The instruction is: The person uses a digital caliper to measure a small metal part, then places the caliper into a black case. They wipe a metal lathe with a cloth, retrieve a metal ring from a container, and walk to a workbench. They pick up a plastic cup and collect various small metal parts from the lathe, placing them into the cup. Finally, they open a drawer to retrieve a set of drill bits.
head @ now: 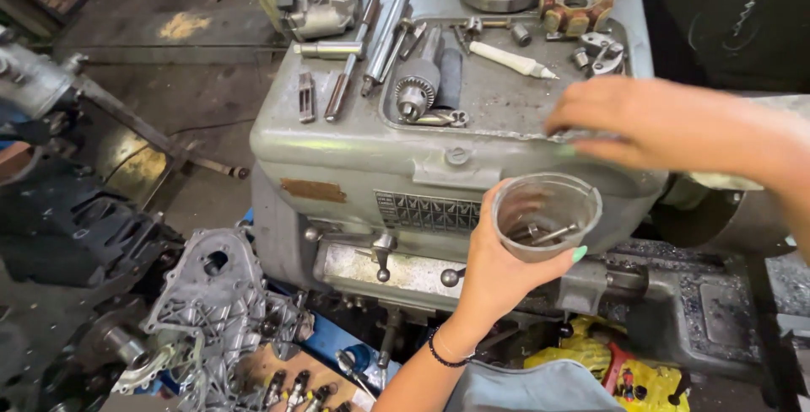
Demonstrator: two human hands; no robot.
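While the head camera looks down over a grey lathe headstock (354, 150), the left hand (498, 273) comes up from the lower edge of the picture with its fingers wrapped around a clear plastic cup (547, 214), thumb across the front of the rim. The cup is held upright just in front of the headstock's front face, and a few small metal parts (544, 233), bolts or pins by their look, lie in its bottom. A dark bracelet (445, 353) circles that wrist.

The right hand (629, 121) reaches in from the right edge, above the cup and apart from it, palm down over the right front edge of the headstock's top. Its fingertips are blurred; they sit close together at that edge, but whether they pinch anything I cannot tell.

On the headstock's flat top lie a drill chuck (418, 87), several long steel bars (384, 37), a white marker (513, 60) and a brown slotted fitting (576, 3). Down at the lower left, an aluminium engine cover (215, 302) rests beside dark engine parts. Yellow tools (629, 378) show under the machine at the lower right.
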